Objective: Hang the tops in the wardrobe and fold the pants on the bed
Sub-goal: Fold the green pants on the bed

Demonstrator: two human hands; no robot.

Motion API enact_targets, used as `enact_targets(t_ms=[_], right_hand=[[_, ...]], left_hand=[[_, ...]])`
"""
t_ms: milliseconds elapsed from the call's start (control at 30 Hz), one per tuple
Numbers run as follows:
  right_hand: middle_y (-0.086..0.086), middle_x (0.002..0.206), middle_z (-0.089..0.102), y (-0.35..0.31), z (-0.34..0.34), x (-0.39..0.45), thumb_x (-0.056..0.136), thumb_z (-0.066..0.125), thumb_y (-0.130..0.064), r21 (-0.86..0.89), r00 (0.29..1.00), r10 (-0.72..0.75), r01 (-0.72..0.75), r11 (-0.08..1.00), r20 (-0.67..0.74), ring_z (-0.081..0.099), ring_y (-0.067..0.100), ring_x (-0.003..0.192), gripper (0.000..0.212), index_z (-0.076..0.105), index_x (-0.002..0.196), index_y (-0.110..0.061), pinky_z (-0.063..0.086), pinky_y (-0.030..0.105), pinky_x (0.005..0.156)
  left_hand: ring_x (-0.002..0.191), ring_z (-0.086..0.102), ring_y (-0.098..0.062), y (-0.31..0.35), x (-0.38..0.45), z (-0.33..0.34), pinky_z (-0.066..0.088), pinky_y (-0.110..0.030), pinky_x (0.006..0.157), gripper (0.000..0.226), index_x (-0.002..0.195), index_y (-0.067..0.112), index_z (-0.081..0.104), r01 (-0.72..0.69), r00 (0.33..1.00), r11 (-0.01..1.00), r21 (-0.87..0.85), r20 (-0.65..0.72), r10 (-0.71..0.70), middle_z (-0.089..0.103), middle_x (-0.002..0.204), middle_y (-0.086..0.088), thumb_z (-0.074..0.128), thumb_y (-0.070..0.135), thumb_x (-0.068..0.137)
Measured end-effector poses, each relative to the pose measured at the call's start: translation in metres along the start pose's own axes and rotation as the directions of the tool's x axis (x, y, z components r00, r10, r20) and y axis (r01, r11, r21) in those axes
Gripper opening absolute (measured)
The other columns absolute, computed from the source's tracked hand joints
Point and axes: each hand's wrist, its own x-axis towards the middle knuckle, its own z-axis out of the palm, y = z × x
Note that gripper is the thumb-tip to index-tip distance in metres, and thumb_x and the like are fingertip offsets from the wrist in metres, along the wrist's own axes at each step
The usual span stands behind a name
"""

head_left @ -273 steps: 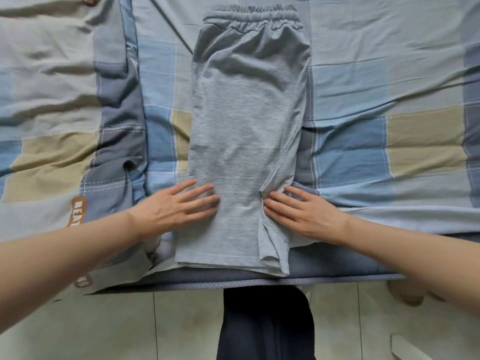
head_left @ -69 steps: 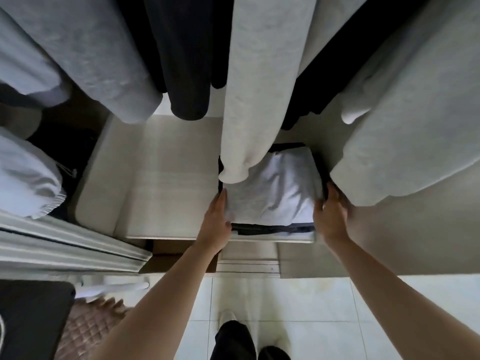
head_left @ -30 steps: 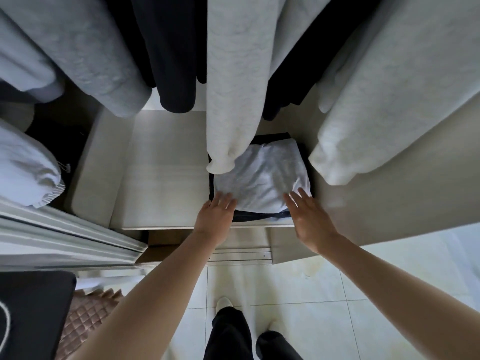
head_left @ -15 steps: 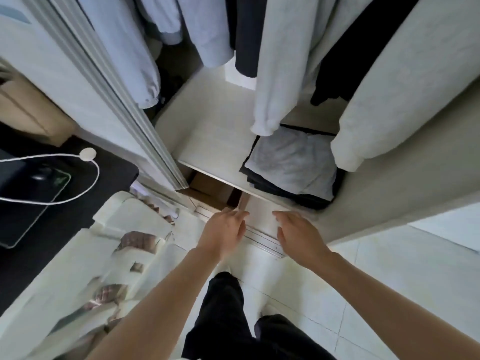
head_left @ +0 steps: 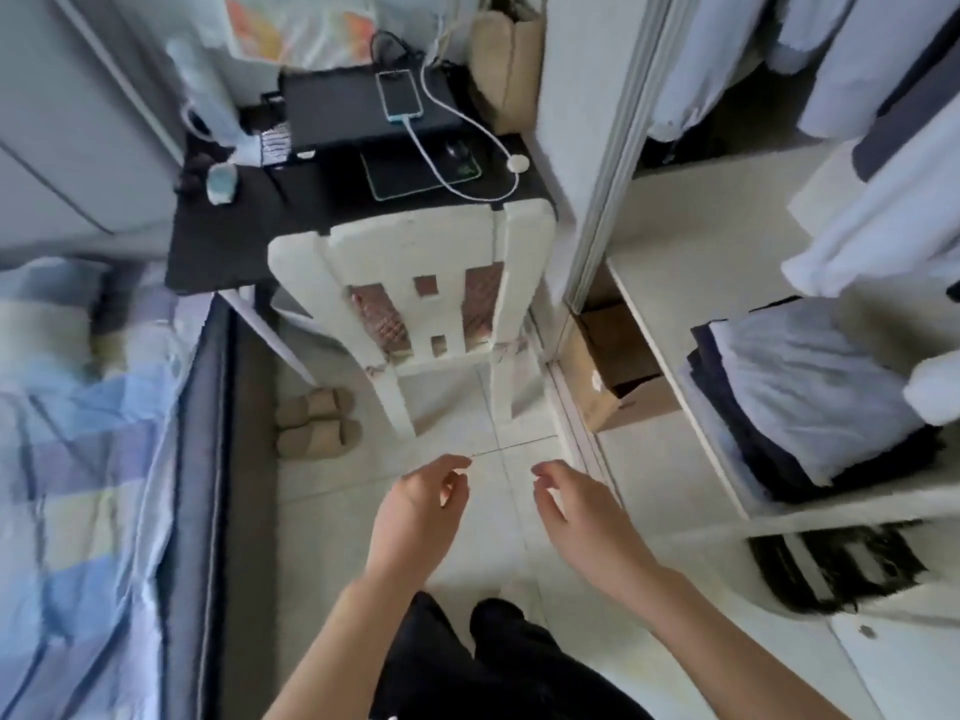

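Two hands: both hang over the pale tiled floor (head_left: 332,517), near each other but not touching, and neither holds anything.
Left hand (head_left: 415,506): fingers loosely curled, thumb and forefinger close together with nothing between them.
Right hand (head_left: 582,511): fingers relaxed and slightly bent, palm turned toward the left hand.
Folded pants (head_left: 810,392): a light grey folded piece lies on top of a darker folded stack on the wardrobe shelf (head_left: 675,262), at the right of the view, well apart from both hands.
Hanging tops (head_left: 878,189): pale and dark garments hang above the shelf; one pale sleeve end droops over the right edge of the folded stack.
Wardrobe door track (head_left: 576,439): runs along the floor just right of the right hand.
Cardboard box (head_left: 618,366): sits open under the shelf, beside the track.
Bed (head_left: 78,439): at the left, covered with a blue, grey and yellow checked sheet; no clothes can be made out on the part in view, which is blurred.
Chair (head_left: 415,272): white, its back toward the person, pushed in at a black desk (head_left: 249,215).
Desk items: a phone (head_left: 399,94) on a white cable lies on a dark laptop (head_left: 343,106), with a mouse (head_left: 456,149) on a mat nearby.
Slippers (head_left: 317,423): a tan pair on the floor between bed and chair.
Legs: dark trousers (head_left: 467,667) show at the bottom edge.
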Motion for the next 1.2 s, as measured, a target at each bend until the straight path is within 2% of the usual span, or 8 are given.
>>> enact_targets(t_ms=[167,267,433,567,767,967,1067,1200], right_hand=[[-0.011,0.128,0.055,-0.053,0.047,-0.023,0.101,0.04,-0.033,-0.018,0.959,-0.186,0.194,0.981,0.213,0.05,0.005,0.117,0.035,0.047,0.133,-0.023,0.037,0.015,0.092],[-0.01,0.124,0.056,-0.089,0.083,-0.044,0.1,0.041,-0.032,-0.047,0.898,-0.303,0.334,0.941,0.318,0.049,0.007,0.116,0.031,0.05,0.129,-0.022,0.039,0.02,0.095],[-0.007,0.115,0.06,-0.141,0.142,-0.095,0.098,0.047,-0.025,-0.029,0.814,-0.442,0.487,0.873,0.377,0.053,0.012,0.112,0.028,0.056,0.123,-0.017,0.042,0.029,0.097],[-0.009,0.107,0.06,-0.176,0.198,-0.163,0.098,0.048,-0.026,0.013,0.757,-0.486,0.535,0.845,0.437,0.055,0.012,0.104,0.027,0.057,0.122,-0.017,0.046,0.029,0.091],[-0.008,0.107,0.06,-0.22,0.282,-0.273,0.098,0.048,-0.027,0.072,0.585,-0.538,0.633,0.771,0.607,0.054,0.009,0.104,0.026,0.056,0.122,-0.02,0.044,0.024,0.091],[-0.006,0.104,0.061,-0.27,0.358,-0.334,0.096,0.051,-0.024,0.112,0.376,-0.573,0.759,0.641,0.728,0.057,0.011,0.1,0.024,0.059,0.117,-0.017,0.039,0.019,0.084],[-0.009,0.103,0.061,-0.298,0.39,-0.348,0.096,0.05,-0.028,0.136,0.281,-0.557,0.795,0.591,0.782,0.056,0.009,0.099,0.024,0.058,0.118,-0.02,0.041,0.021,0.084],[-0.01,0.1,0.06,-0.337,0.433,-0.352,0.096,0.05,-0.029,0.167,0.194,-0.538,0.819,0.549,0.821,0.058,0.01,0.097,0.026,0.057,0.12,-0.019,0.043,0.022,0.082]], left_hand=[[0.081,0.066,-0.007,-0.058,-0.1,-0.036,0.055,-0.03,0.076,0.021,0.112,0.034,0.066,0.226,0.955,0.967,-0.114,-0.17,-0.243,0.071,0.084,0.014,0.057,0.029,0.095],[0.08,0.065,-0.005,-0.094,-0.17,-0.056,0.054,-0.031,0.077,0.02,0.11,0.033,0.067,0.339,0.88,0.92,-0.195,-0.28,-0.384,0.07,0.082,0.015,0.056,0.028,0.094],[0.08,0.064,0.0,-0.143,-0.288,-0.07,0.054,-0.03,0.071,0.019,0.109,0.037,0.066,0.435,0.773,0.848,-0.303,-0.358,-0.525,0.069,0.084,0.018,0.055,0.03,0.095],[0.077,0.064,0.003,-0.181,-0.4,-0.071,0.052,-0.021,0.07,0.018,0.106,0.036,0.068,0.494,0.672,0.771,-0.402,-0.386,-0.632,0.069,0.081,0.017,0.058,0.027,0.094],[0.074,0.066,0.001,-0.224,-0.558,-0.075,0.055,-0.023,0.068,0.021,0.098,0.041,0.065,0.518,0.416,0.612,-0.598,-0.45,-0.791,0.071,0.076,0.015,0.058,0.021,0.096],[0.07,0.066,0.003,-0.255,-0.646,-0.079,0.044,-0.007,0.057,0.021,0.091,0.036,0.066,0.432,0.132,0.496,-0.753,-0.491,-0.861,0.069,0.071,0.024,0.06,0.016,0.095],[0.068,0.066,0.002,-0.271,-0.665,-0.085,0.045,-0.009,0.058,0.022,0.089,0.036,0.065,0.403,0.033,0.449,-0.797,-0.478,-0.878,0.07,0.07,0.021,0.059,0.016,0.094],[0.065,0.064,-0.002,-0.3,-0.671,-0.099,0.05,-0.022,0.063,0.024,0.087,0.037,0.064,0.381,-0.056,0.385,-0.841,-0.436,-0.898,0.07,0.067,0.014,0.059,0.015,0.094]])
